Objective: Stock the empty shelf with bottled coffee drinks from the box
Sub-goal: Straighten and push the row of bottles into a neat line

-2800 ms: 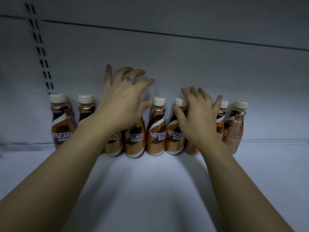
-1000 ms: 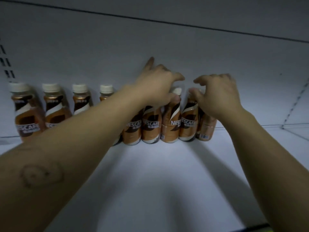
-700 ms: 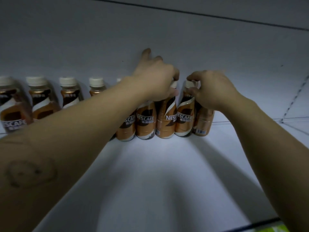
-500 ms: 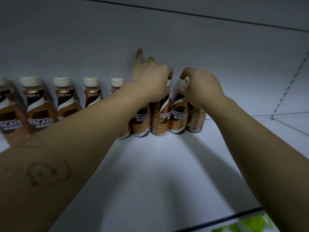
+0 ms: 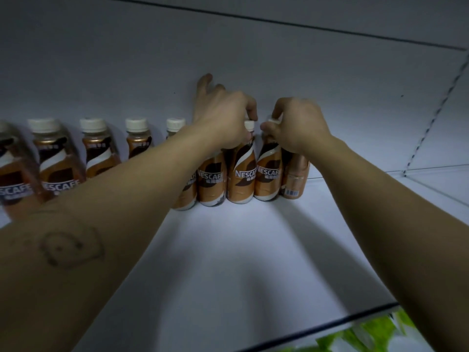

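Under both hands a row of bottles (image 5: 239, 171) stands against the shelf's (image 5: 228, 250) back wall; left hand (image 5: 223, 115) pinches one cap, right hand (image 5: 297, 123) pinches the next, probably squaring them into line; no box shows.

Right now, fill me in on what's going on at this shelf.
A person is stocking a white shelf with bottled coffee drinks. A row of bottles stands along the back wall. Both hands are at the right end of it: the left hand grips the cap of one bottle, and the right hand pinches the cap of the next bottle. One more, barcode facing out, stands at the far right. The front of the shelf holds nothing.
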The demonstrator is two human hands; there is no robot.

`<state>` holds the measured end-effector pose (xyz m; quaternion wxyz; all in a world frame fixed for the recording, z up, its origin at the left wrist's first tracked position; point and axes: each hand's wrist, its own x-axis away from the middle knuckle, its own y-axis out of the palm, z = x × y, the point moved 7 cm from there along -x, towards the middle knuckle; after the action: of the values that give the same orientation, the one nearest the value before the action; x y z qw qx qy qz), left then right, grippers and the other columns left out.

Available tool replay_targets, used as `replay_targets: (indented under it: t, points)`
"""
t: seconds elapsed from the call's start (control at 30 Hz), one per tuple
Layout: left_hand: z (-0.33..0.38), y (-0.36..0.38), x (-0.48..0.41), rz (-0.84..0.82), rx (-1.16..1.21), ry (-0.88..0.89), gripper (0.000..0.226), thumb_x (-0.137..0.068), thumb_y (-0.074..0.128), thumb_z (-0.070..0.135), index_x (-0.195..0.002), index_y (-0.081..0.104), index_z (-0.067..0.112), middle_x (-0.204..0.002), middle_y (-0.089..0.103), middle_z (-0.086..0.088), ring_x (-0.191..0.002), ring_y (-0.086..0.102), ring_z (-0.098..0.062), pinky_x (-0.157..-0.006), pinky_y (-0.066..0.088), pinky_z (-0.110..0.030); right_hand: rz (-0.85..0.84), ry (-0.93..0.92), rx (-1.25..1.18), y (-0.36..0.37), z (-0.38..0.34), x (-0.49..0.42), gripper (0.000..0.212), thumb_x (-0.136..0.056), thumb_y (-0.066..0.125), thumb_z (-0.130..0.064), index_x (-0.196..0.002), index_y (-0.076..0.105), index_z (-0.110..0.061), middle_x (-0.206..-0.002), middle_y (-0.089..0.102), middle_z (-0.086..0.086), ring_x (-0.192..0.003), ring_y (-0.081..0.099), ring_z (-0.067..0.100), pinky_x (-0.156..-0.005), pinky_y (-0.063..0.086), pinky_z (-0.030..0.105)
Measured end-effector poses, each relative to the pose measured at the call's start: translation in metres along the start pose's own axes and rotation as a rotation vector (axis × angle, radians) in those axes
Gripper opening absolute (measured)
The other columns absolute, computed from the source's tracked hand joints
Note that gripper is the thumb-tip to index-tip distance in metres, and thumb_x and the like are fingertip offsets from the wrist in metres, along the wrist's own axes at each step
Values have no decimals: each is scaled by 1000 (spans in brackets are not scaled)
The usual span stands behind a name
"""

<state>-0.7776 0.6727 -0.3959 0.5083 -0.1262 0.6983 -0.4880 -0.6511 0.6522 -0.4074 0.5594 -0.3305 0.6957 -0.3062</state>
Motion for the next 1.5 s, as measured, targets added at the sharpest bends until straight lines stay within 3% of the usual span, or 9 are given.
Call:
replay_targets:
  t: [0.13, 0.27, 0.67, 0.8, 1.0, 1.2, 1.3, 1.4, 1.5]
  points:
    - [1, 3, 1, 57, -20, 0, 25, -78, 71, 41, -101, 63, 37, -99, 67, 2, -124, 42, -26, -113, -7, -45, -92, 51, -216, 3, 10, 1, 27, -87, 65, -31, -110, 63, -17, -99, 63, 5, -85, 61, 21, -67, 50, 30]
    - [1, 5, 4, 87, -4, 12, 27, -80, 68, 38, -106, 63, 34, -99, 68, -2, -123, 42, -30, -113, -11, -43, -94, 88, -406, 1, 13, 6, 21, -86, 66, -21, -107, 66, -19, -110, 66, 9, -91, 64, 25, -78, 57, 39]
    - [9, 12, 13, 73, -82, 16, 34, -87, 57, 32, -120, 58, 28, -117, 61, -8, -113, 50, -31, -113, 13, -53, 5, 103, -437, 6, 21, 12, 27, -86, 67, -29, -112, 68, -21, -115, 67, 3, -90, 64, 16, -73, 49, 21]
    - [10, 12, 16, 46, -90, -1, 34, -86, 57, 30, -120, 58, 27, -115, 61, -8, -111, 52, -31, -112, 15, -54, 57, 130, -428, 9, 21, 13, 28, -87, 66, -28, -113, 69, -18, -117, 67, 4, -96, 65, 17, -80, 51, 24]
    - [20, 14, 21, 8, -163, 18, 42, -83, 56, 41, -119, 51, 20, -117, 57, -12, -113, 49, -34, -111, 12, -57, 265, 167, -505, 12, 17, 30, 28, -88, 63, -25, -112, 71, -15, -108, 72, 5, -97, 65, 17, -90, 49, 27]
    - [27, 21, 23, 21, -254, 23, 60, -73, 66, 45, -121, 44, 17, -121, 54, -15, -114, 48, -34, -110, 10, -62, 150, 173, -609, 20, 19, 45, 42, -87, 65, -21, -129, 60, -21, -121, 66, 1, -108, 59, 14, -86, 38, 15]
    - [27, 24, 27, 16, -310, 11, 70, -67, 70, 48, -123, 42, 17, -120, 53, -14, -114, 49, -33, -109, 9, -64, 113, 151, -630, 13, 23, 50, 43, -90, 62, -25, -133, 55, -23, -123, 63, 0, -100, 57, 8, -81, 38, 11]
    - [27, 24, 30, 46, -323, 12, 68, -68, 71, 39, -125, 42, 15, -122, 52, -14, -115, 48, -32, -109, 11, -65, 290, 178, -496, -28, 49, 44, 32, -91, 58, -25, -122, 63, -24, -111, 66, 1, -90, 60, 11, -81, 48, 23]
    - [33, 19, 30, 66, -294, 1, 92, -70, 68, 53, -141, 29, 9, -146, 33, -18, -130, 35, -34, -110, 8, -64, 345, 239, -347, -53, 78, 36, 32, -90, 57, -35, -119, 62, -23, -108, 67, 0, -95, 63, 17, -81, 50, 32]
